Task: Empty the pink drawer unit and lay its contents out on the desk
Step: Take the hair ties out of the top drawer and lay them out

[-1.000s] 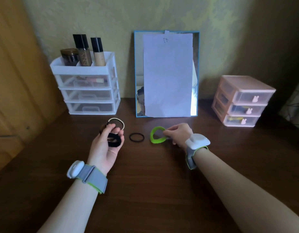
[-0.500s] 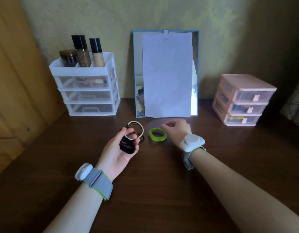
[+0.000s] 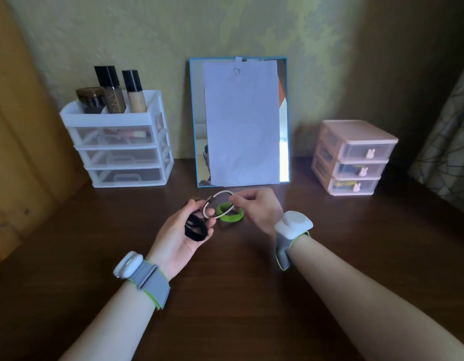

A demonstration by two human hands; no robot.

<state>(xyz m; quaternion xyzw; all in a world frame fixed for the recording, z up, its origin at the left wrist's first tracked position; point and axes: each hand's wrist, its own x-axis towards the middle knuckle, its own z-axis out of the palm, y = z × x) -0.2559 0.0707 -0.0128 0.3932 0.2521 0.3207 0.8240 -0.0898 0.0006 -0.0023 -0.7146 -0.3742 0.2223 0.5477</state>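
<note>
The pink drawer unit (image 3: 353, 156) stands at the back right of the desk, its three drawers shut; dark and yellow items show through the lower two. My left hand (image 3: 185, 237) is palm up at the middle, holding thick black hair ties (image 3: 195, 229). A thin white hair tie (image 3: 217, 207) spans between both hands: my right hand (image 3: 259, 209) pinches its right side, while its left end rests at my left fingertips. A green hair tie (image 3: 230, 215) lies on the desk just behind it. A thin black tie lies mostly hidden behind my left fingers.
A blue-framed mirror (image 3: 240, 121) covered with white paper leans on the wall at the middle back. A white drawer unit (image 3: 119, 142) with cosmetic bottles on top stands at the back left. A wooden panel runs along the left, a curtain along the right.
My right hand let go of the green tie, leaving it on the desk, and took hold of the white tie. My left hand moved right toward the middle with its ties.
</note>
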